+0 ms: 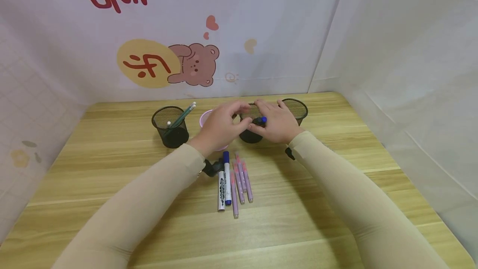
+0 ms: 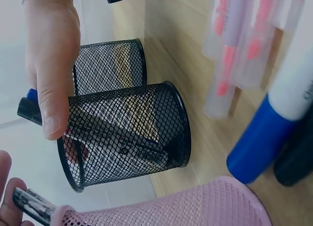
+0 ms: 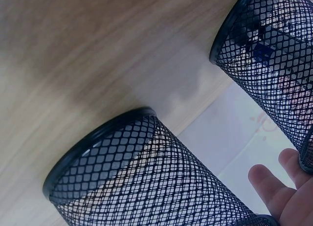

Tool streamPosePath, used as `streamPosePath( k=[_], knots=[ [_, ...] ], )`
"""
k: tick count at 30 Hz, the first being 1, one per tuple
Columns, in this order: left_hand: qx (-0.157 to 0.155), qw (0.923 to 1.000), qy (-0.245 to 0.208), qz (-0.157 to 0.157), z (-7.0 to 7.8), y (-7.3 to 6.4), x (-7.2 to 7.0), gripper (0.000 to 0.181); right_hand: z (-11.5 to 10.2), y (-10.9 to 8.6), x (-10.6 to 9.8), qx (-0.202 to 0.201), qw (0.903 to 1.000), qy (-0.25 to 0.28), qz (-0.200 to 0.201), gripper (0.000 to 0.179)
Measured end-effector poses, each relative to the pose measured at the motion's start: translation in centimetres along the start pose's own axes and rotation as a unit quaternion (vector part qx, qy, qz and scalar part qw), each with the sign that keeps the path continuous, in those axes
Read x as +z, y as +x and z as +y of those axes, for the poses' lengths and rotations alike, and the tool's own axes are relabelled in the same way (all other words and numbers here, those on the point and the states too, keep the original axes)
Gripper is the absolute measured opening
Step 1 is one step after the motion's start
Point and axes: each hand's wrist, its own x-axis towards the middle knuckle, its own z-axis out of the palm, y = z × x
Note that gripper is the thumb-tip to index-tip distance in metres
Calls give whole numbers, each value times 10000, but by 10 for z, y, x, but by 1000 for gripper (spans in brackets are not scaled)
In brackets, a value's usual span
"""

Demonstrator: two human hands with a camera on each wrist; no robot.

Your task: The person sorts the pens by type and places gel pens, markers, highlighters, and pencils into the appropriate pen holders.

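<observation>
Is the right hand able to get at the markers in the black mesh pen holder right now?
Most likely yes: the markers poke out above the pen holder's rim, and the right hand is at that rim, thumb beside their ends, with nothing visible blocking it.

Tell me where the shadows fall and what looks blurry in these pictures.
Head view: a soft shadow lies on the table beside the right sleeve; left wrist view: the highlighters look blurry, the black pen cup clearer; right wrist view: shadows dim the table.
</observation>
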Motion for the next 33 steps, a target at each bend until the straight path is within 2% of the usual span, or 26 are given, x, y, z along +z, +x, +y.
streamPosePath(
  k=[9, 14, 21, 26, 33],
  knots=[
    [306, 9985, 434, 163, 3, -18, -9, 38, -2, -1, -1, 82, 9999, 66, 3, 94],
    [375, 9979, 495, 196, 4, -29, -16, 38, -3, -1, -2, 129, 9999, 73, -28, 93],
    [252, 9987, 437, 30, 4, -45, -24, 41, -3, 0, -1, 167, 9998, 98, -32, 93],
    [139, 9988, 413, -204, 3, -59, -28, 47, -4, -1, -2, 171, 9998, 99, -59, 94],
    [-364, 9970, 263, -629, -2, -77, -31, 50, -3, -1, -2, 165, 9998, 84, -102, 95]
  ],
)
